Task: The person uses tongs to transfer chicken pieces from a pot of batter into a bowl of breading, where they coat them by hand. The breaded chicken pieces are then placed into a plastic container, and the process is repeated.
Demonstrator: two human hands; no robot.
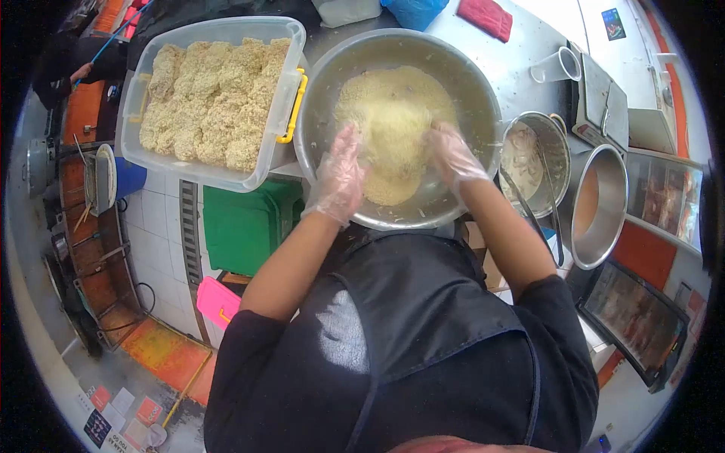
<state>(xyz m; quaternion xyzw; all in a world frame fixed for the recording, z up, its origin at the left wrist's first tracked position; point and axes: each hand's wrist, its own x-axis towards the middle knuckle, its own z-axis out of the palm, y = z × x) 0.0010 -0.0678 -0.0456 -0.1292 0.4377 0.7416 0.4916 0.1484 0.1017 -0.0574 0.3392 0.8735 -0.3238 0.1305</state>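
A large steel bowl (472, 98) holds pale yellow crumbs or flour (393, 185). Both my hands are inside it in clear plastic gloves, on either side of a blurred, crumb-covered mass (398, 132). My left hand (342, 175) is at the left of the mass with its fingers stretched upward. My right hand (453, 156) is at the right, its fingertips partly smeared by motion. Whether either hand grips the mass is hard to make out. Left of the bowl, a clear plastic tub (260, 176) with a yellow handle is filled with several crumb-coated pieces (215, 102).
Right of the bowl stand a steel pot (559, 151) with whitish batter and tongs (526, 200), another steel pot (615, 185), and a clear cup (556, 66). A red cloth (485, 18) lies behind. A green bin (242, 226) stands below the tub. Another person's hand (81, 72) shows far left.
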